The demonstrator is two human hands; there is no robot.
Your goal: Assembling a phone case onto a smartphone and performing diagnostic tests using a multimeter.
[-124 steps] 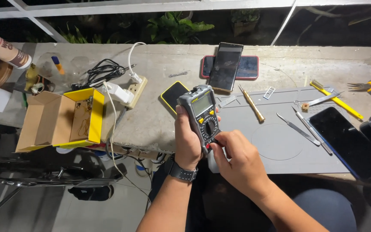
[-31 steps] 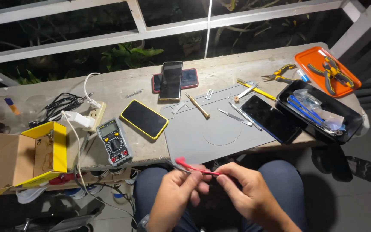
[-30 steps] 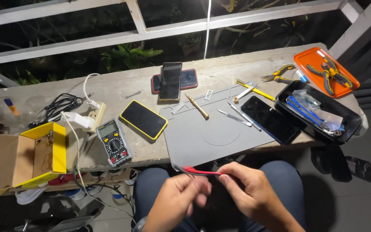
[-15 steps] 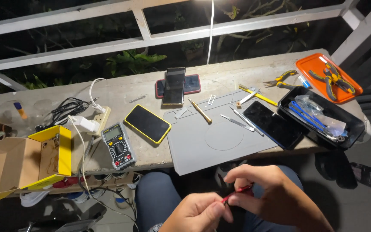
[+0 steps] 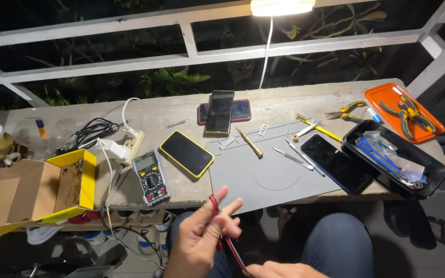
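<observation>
My left hand (image 5: 202,237) is raised over my lap and pinches a thin red and black test lead (image 5: 222,231) between thumb and fingers. My right hand (image 5: 276,270) shows only partly at the bottom edge and holds the lower end of the same lead. A dark multimeter (image 5: 151,177) with a yellow rim lies on the concrete ledge just above my left hand. A phone in a yellow case (image 5: 186,153) rests beside it, next to a grey work mat (image 5: 276,177).
On the ledge (image 5: 181,110) lie a stack of phones (image 5: 220,110), a dark phone (image 5: 336,163), tweezers and a screwdriver, a black tray (image 5: 436,175) of tools, an orange tray (image 5: 374,95) with pliers. A power strip (image 5: 132,145) and an open yellow cardboard box (image 5: 37,193) sit at left.
The multimeter went from my hands to the ledge. I took up the red lead with both hands, and now my left hand has lifted it upright while the view tilted up.
</observation>
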